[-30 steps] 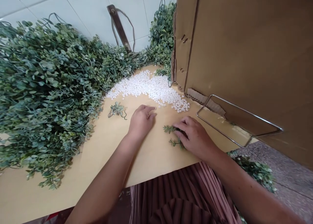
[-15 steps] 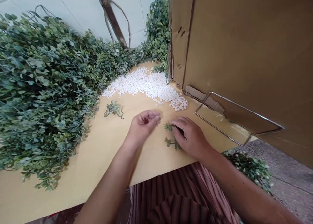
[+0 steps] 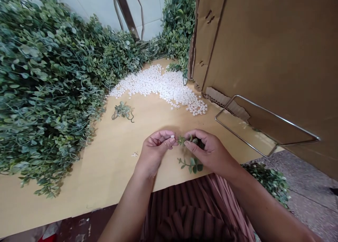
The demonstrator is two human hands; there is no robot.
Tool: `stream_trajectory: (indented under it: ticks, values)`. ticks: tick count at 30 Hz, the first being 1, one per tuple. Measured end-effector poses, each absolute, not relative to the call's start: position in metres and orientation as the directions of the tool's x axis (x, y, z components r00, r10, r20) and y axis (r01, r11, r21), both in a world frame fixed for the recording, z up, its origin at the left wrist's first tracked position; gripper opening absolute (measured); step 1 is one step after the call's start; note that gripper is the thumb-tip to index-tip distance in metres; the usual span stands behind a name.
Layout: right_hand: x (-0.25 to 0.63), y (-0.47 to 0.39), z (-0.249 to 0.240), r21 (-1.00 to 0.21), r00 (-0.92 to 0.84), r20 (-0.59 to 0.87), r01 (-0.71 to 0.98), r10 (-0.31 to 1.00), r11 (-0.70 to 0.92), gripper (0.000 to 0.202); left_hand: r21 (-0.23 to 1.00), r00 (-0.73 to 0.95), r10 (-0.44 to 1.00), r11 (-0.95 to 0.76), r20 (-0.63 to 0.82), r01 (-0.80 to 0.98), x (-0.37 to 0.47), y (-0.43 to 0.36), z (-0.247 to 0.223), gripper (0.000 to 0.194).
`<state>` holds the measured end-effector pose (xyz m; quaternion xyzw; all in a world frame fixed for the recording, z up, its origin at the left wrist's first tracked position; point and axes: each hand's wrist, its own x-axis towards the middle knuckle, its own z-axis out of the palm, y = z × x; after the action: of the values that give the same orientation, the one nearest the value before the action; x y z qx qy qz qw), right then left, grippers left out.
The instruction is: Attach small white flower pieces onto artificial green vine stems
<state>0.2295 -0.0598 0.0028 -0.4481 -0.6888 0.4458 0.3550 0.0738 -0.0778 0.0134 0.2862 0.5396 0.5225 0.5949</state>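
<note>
My left hand (image 3: 158,145) pinches a small white piece (image 3: 172,136) between thumb and fingertips. Close against it on the right, my right hand (image 3: 206,145) is closed on a green leafy sprig (image 3: 181,140), whose tip points at the white piece. Part of the sprig hangs below my right hand, with round leaves (image 3: 194,165). Whether the white piece and the sprig touch is too small to tell. Beyond my hands, a heap of small white pieces (image 3: 169,85) is spread over the tan tabletop (image 3: 105,164).
A large mass of green foliage (image 3: 52,66) covers the left side. A small sprig (image 3: 123,110) and thin white bits (image 3: 134,154) lie left of my hands. At right stand a cardboard box (image 3: 269,51) and a wire frame (image 3: 280,122). More foliage (image 3: 269,180) is below the table edge.
My two hands have come together, and the sprig's tip is now at my left fingertips. The view has shifted slightly, and thin white bits now show left of my left wrist.
</note>
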Motion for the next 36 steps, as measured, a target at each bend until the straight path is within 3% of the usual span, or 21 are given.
stream_trajectory:
  ticks: [7, 17, 36]
  values:
    - [0.226, -0.063, 0.011, -0.943, -0.339, 0.065, 0.288, 0.939, 0.170, 0.011, 0.874, -0.101, 0.927, 0.298, -0.361, -0.385, 0.074, -0.081, 0.013, 0.024]
    - [0.224, -0.065, 0.009, -0.977, -0.291, 0.056, 0.179, 0.955, 0.112, 0.009, 0.911, -0.090, 0.944, 0.275, -0.316, -0.308, 0.074, -0.084, 0.010, 0.020]
    - [0.215, -0.074, 0.001, -0.952, -0.176, 0.223, 0.173, 0.959, 0.253, 0.010, 0.920, -0.095, 0.946, 0.273, -0.310, -0.283, 0.073, -0.083, 0.009, 0.020]
